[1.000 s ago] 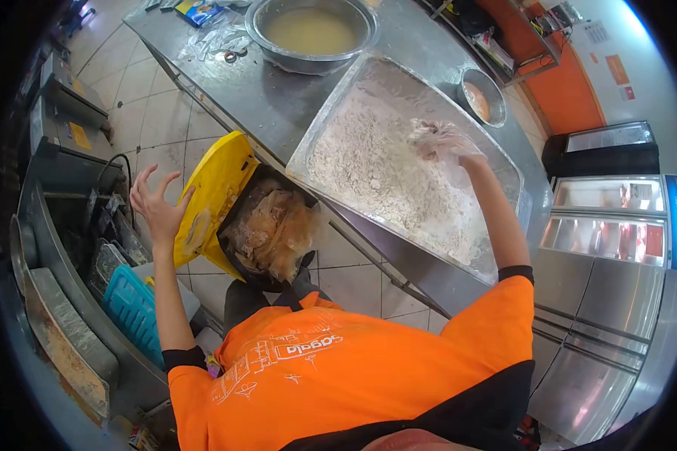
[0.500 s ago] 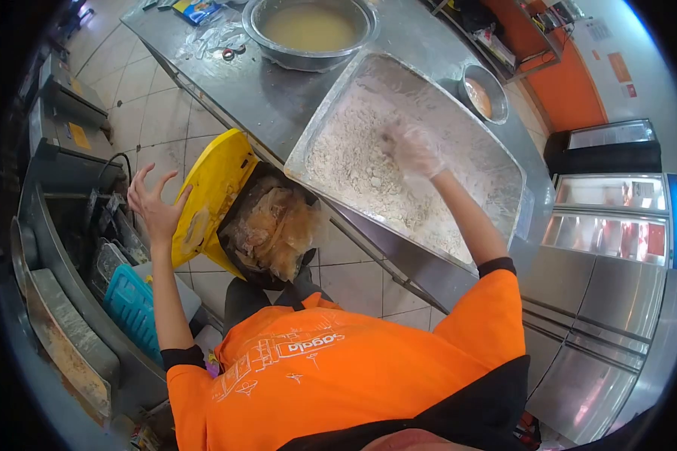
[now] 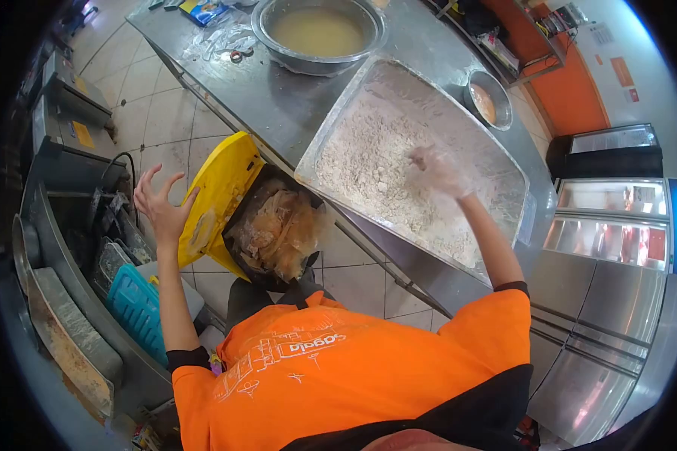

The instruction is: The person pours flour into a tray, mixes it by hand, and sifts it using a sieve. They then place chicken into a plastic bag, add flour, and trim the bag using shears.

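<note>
Right hand point(image 3: 442, 173) shifted nearer wearer, over white powder point(image 3: 384, 177) in tray point(image 3: 523, 188); gloved, blurred, grip cannot be told. Left hand point(image 3: 164, 207) open, raised near yellow lid point(image 3: 222, 180).

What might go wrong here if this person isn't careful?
The tray sits right by the table's edge, beside the open bin, so flour could spill in. The bare left hand is close to the bin's yellow lid; touching it might spread dirt to the food. A hard knock could slop liquid from the uncovered bowl.
</note>
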Tool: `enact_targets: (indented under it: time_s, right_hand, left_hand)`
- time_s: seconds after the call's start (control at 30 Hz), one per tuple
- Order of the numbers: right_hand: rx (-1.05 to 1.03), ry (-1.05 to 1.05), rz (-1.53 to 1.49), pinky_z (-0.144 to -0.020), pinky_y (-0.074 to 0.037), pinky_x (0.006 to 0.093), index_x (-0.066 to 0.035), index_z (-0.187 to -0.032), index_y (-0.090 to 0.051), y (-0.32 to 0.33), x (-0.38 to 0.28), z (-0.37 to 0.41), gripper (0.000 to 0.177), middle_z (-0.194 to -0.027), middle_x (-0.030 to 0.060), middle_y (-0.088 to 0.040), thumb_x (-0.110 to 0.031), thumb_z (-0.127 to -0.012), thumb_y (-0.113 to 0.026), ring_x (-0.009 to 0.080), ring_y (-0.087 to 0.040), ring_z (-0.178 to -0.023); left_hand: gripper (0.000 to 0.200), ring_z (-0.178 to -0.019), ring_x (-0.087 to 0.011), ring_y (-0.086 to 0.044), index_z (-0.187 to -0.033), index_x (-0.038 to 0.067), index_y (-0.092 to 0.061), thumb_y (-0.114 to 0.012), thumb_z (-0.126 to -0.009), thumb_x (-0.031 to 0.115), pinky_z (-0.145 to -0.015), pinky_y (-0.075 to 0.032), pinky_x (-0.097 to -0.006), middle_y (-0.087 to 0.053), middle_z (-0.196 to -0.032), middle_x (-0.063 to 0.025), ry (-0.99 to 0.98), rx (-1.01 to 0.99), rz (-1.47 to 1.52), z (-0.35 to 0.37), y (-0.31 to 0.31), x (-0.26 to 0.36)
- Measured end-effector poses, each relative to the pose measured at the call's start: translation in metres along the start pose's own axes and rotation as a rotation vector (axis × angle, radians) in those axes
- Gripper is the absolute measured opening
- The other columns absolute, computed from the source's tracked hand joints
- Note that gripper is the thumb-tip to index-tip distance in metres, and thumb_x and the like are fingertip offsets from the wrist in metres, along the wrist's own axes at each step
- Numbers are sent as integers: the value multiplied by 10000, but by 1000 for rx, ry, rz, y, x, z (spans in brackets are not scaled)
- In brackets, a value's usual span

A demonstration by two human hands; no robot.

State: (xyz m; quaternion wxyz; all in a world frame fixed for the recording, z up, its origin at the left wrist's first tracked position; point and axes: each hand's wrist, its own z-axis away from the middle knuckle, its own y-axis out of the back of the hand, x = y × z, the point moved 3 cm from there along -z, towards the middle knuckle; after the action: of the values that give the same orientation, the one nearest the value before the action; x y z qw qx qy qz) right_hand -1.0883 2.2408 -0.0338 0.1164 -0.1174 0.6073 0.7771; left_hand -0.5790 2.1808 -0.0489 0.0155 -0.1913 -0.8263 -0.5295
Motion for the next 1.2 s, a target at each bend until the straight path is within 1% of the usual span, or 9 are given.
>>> enact_targets:
  time_s: [0.13, 0.37, 0.57, 0.67, 0.77, 0.87, 1.0, 1.07, 1.2]
  right_hand:
    - [14, -213, -308, -634, -505, 294, -28, -1008, -660, -28, 46, -8, 269, -867, 68, -676, -202, -803, -642, 151, -616, -685]
    - [-82, -122, -1085, -652, -524, 262, 1, -1099, -603, 45, -77, 25, 346, -945, 135, -659, -215, -834, -651, 177, -635, -772]
    - [-360, 12, -1102, -701, -528, 292, -39, -1107, -605, 51, -134, 27, 327, -933, 116, -656, -225, -839, -636, 180, -630, -785]
    - [-151, -24, -940, -686, -532, 313, -64, -1056, -632, 28, -86, -7, 243, -1023, 105, -648, -177, -843, -604, 207, -640, -788]
    - [-197, 3, 8, -710, -516, 326, -92, -1088, -602, -22, -62, -16, 282, -1101, 84, -604, -196, -827, -592, 219, -622, -814]
    - [287, 606, 551, -717, -488, 291, -112, -1122, -555, -67, -29, -4, 359, -1116, 66, -532, -216, -781, -598, 221, -571, -893]
    - [256, 228, 1018, -666, -483, 276, -93, -1104, -574, -56, 35, -28, 356, -1001, 54, -584, -228, -778, -615, 178, -587, -804]
    - [172, -11, -344, -747, -480, 323, -53, -1026, -627, -40, 80, -37, 365, -1006, 115, -638, -362, -840, -571, 237, -596, -850]
    - [84, -488, -473, -694, -487, 329, -22, -912, -661, 20, 13, -18, 402, -872, 136, -662, -410, -833, -592, 234, -604, -725]
  left_hand:
    - [325, -1244, -288, -305, -957, 210, -680, -772, -673, 339, -1040, -188, -460, -441, -1256, -47, -6, 6, 0, 0, -2, -1]
    - [317, -1244, -285, -305, -960, 214, -683, -765, -684, 347, -1039, -185, -463, -442, -1254, -46, -10, -4, 10, 0, -3, -2]
    - [313, -1244, -286, -305, -956, 213, -685, -768, -682, 339, -1039, -188, -460, -441, -1256, -47, -12, 5, 12, -1, -2, -1]
    - [307, -1246, -288, -302, -949, 214, -687, -769, -681, 339, -1038, -189, -458, -438, -1260, -47, -4, 11, 19, 1, -1, -1]
    - [304, -1248, -288, -300, -946, 215, -688, -769, -679, 337, -1037, -192, -458, -436, -1259, -49, -9, 3, 4, 1, 0, 2]
    - [306, -1248, -289, -299, -945, 213, -686, -770, -679, 337, -1038, -192, -459, -436, -1254, -51, -5, 7, 6, 1, -2, 0]
    - [302, -1246, -289, -298, -940, 206, -684, -767, -682, 340, -1042, -187, -462, -435, -1254, -55, 22, -8, 40, 5, -4, -1]
    - [299, -1246, -290, -298, -938, 204, -684, -765, -685, 342, -1043, -185, -463, -434, -1255, -56, 22, -2, 47, 4, -4, -2]
    - [298, -1248, -290, -297, -937, 206, -683, -764, -689, 349, -1043, -192, -463, -433, -1259, -56, 14, -6, 23, 3, -3, -2]
